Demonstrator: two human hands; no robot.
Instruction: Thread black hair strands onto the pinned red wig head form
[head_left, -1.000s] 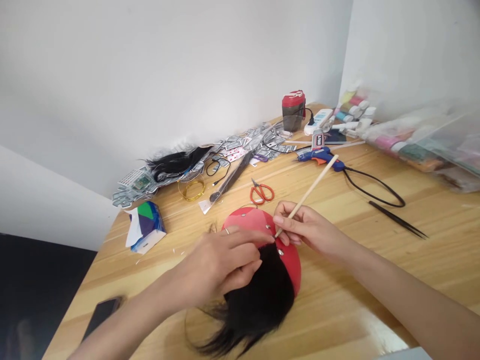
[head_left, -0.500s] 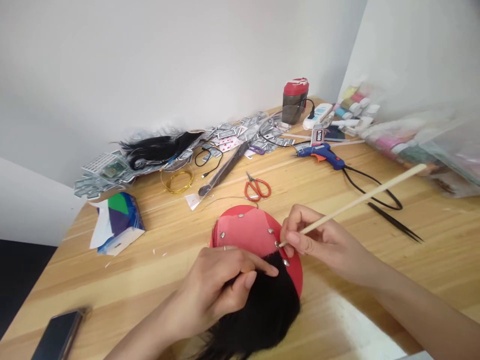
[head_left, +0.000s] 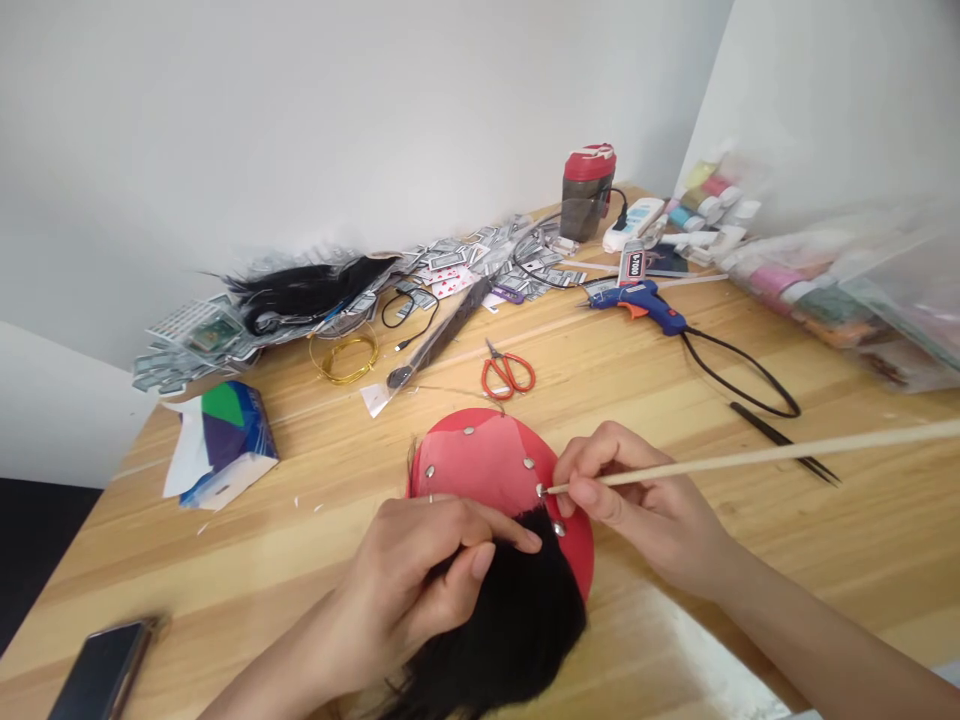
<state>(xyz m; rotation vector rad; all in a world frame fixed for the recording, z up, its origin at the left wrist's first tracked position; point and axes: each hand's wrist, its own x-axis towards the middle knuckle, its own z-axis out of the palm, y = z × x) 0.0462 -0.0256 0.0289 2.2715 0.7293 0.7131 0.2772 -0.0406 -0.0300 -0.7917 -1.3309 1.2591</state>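
Note:
A red round piece [head_left: 491, 460] studded with small metal pins lies on the wooden table [head_left: 675, 400] in front of me. Black hair [head_left: 517, 620] covers its near half. My left hand [head_left: 427, 575] is closed, pinching the hair at its upper edge with the forefinger stretched along it. My right hand [head_left: 637, 500] pinches a long thin wooden stick [head_left: 750, 458]. The stick's tip touches the red piece by a pin, just right of the hair's edge. Its other end points off to the right.
Red-handled scissors [head_left: 508, 373] lie behind the red piece. A blue glue gun [head_left: 645, 302] with its black cord, black tweezers [head_left: 780, 440], a gold wire coil [head_left: 343, 358], more black hair [head_left: 300, 290], a coloured packet [head_left: 225, 440] and a phone [head_left: 97, 670] lie around. Clear boxes [head_left: 847, 280] stand at the right.
The stick has swung down from pointing up-right to lying nearly level toward the right. My left hand has shifted a little nearer along the hair. The view has tilted slightly.

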